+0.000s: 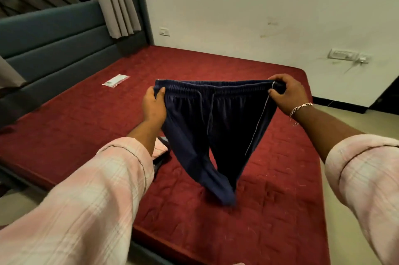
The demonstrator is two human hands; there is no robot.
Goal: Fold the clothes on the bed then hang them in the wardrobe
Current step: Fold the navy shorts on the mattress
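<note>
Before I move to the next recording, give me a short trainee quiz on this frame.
1. True or false: the trousers lie folded flat on the bed.
2. Which part of the trousers do the left hand and right hand grip? A) leg ends B) waistband C) drawstring
3. What lies on the bed near the headboard?

Key
1. False: they hang in the air, legs down.
2. B, one hand at each end.
3. A small clear packet.

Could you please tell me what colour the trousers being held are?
The trousers are navy blue, with a thin white side stripe; head view.
</note>
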